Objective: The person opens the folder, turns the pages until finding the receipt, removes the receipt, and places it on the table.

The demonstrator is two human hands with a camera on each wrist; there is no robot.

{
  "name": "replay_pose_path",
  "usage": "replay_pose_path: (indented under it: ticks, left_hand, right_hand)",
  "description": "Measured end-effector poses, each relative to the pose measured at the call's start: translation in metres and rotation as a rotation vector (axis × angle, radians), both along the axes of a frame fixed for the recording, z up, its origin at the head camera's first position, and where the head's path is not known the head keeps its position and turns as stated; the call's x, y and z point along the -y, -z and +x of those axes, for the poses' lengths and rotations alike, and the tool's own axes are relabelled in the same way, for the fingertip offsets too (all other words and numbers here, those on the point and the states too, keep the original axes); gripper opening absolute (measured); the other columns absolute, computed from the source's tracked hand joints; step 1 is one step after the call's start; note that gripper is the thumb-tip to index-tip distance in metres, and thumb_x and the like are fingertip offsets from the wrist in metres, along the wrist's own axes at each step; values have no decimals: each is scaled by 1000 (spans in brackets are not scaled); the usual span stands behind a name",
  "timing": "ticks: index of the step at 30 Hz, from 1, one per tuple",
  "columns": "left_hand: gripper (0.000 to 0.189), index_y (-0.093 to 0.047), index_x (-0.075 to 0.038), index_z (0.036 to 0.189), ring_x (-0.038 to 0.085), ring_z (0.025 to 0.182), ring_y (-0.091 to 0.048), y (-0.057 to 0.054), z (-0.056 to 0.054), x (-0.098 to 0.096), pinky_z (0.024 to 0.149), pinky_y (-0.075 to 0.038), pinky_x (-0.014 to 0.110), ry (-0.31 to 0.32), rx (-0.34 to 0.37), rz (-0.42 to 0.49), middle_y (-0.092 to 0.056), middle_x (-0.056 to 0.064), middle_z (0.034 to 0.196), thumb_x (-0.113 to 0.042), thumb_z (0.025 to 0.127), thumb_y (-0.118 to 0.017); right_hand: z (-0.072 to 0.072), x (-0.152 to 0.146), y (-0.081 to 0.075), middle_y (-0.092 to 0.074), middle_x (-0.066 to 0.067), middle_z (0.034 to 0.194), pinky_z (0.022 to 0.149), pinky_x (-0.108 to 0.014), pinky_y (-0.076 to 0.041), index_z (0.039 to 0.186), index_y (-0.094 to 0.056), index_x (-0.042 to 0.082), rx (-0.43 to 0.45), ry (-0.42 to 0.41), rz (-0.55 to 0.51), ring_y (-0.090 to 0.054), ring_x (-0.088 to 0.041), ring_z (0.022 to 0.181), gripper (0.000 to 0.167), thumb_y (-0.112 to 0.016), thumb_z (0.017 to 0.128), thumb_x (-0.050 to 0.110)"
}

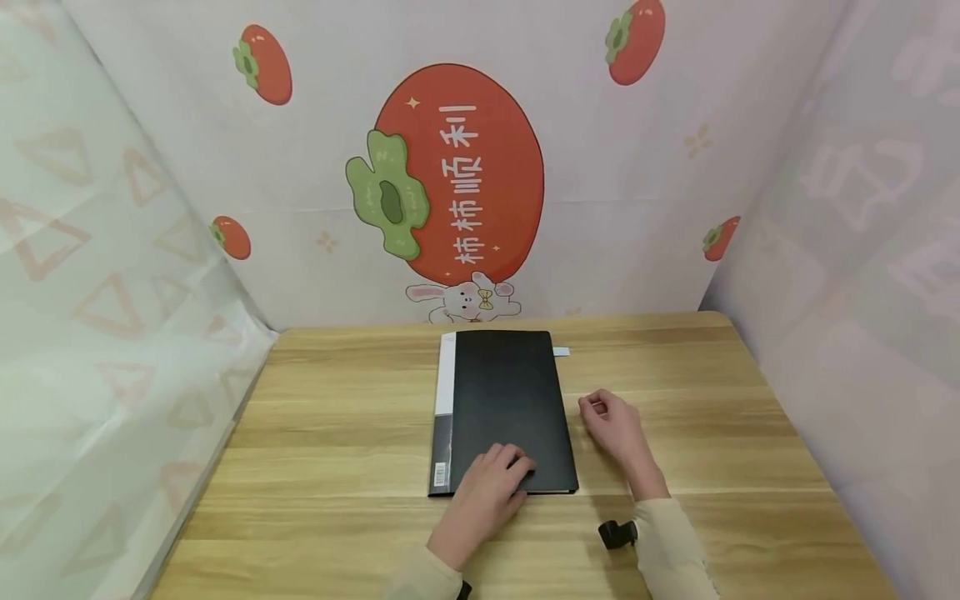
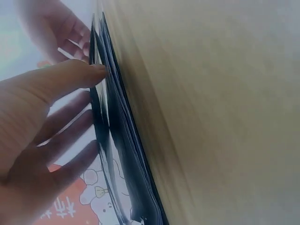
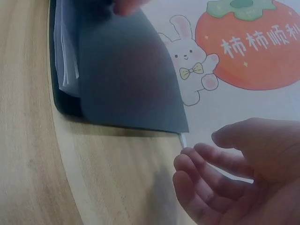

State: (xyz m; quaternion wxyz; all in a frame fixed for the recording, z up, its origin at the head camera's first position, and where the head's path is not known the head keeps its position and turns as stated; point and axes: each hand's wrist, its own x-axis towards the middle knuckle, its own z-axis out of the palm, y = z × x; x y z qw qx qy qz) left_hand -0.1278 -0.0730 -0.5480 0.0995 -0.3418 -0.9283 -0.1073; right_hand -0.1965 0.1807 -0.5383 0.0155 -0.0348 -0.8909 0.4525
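Observation:
A black folder (image 1: pixel 510 400) lies on the wooden table with its pale spine strip on the left. My left hand (image 1: pixel 486 498) rests on the lower part of its cover. In the left wrist view, that hand's fingers (image 2: pixel 70 126) lie nearly straight against the cover and the thumb is at the near edge, where the cover stands slightly apart from the sheets. My right hand (image 1: pixel 615 429) is just right of the folder, fingers loosely curled with nothing in them. A small pale tab (image 1: pixel 561 351) sticks out at the folder's upper right edge.
The wooden table (image 1: pixel 337 417) is backed by a white cloth (image 1: pixel 600 233) printed with persimmons and a rabbit. Pale hangings (image 1: pixel 97 292) close off both sides. A black device (image 1: pixel 617 534) is fixed at the right wrist.

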Motion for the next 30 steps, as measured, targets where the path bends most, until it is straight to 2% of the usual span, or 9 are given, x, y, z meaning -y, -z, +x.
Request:
replay_pose_path:
  ticks: [3,6,10,17,22,27,30]
  left_hand:
    - [21,-74,-25,111,12,100,-60,0,2,2,80,-54,30,15,-23,24,-66,-8,111,-22,93,-84]
    - [17,-76,-26,105,11,96,-60,1,5,3,78,-53,28,28,-48,75,-66,-9,107,-20,92,-85]
    - [15,-76,-26,102,10,92,-60,1,8,4,75,-52,27,37,-68,148,-66,-10,103,-18,92,-85]
    - [18,-77,-24,99,10,89,-61,-4,11,4,72,-52,24,38,-91,221,-66,-10,99,-14,89,-87]
    - [23,-76,-23,103,10,91,-61,-10,13,7,77,-53,23,14,-71,259,-66,-9,102,-12,87,-88]
    - [25,-75,-22,109,10,95,-58,-18,21,14,82,-53,23,-21,-39,353,-63,-8,108,-17,89,-87]
    - [24,-74,-20,109,11,93,-57,-28,24,20,80,-52,22,-11,-90,416,-62,-8,108,-18,89,-87]
  right_hand:
    - [-1,-1,3,-75,-10,96,82,-38,-57,111,-73,0,11,9,-14,-73,-23,89,26,-61,107,23]
    - [-2,-1,4,-75,-10,93,70,-31,-57,110,-72,-1,40,8,-67,-72,-20,80,26,-63,107,23]
    - [-2,2,2,-74,-16,94,60,-32,-59,114,-70,-5,107,-14,-187,-72,-23,74,31,-63,108,25]
    - [-4,6,-1,-73,-12,91,64,-35,-62,118,-70,-7,178,-37,-355,-69,-20,72,34,-68,105,25]
    - [-7,8,-7,-69,-7,85,68,-33,-61,122,-67,-9,197,-78,-505,-66,-18,73,34,-69,105,20]
    - [-7,12,-16,-69,-4,84,67,-30,-60,123,-65,-10,201,-107,-553,-64,-15,72,35,-69,105,20]
    - [-10,15,-24,-67,-2,85,68,-31,-60,123,-64,-9,204,-128,-587,-63,-14,72,35,-68,105,21]
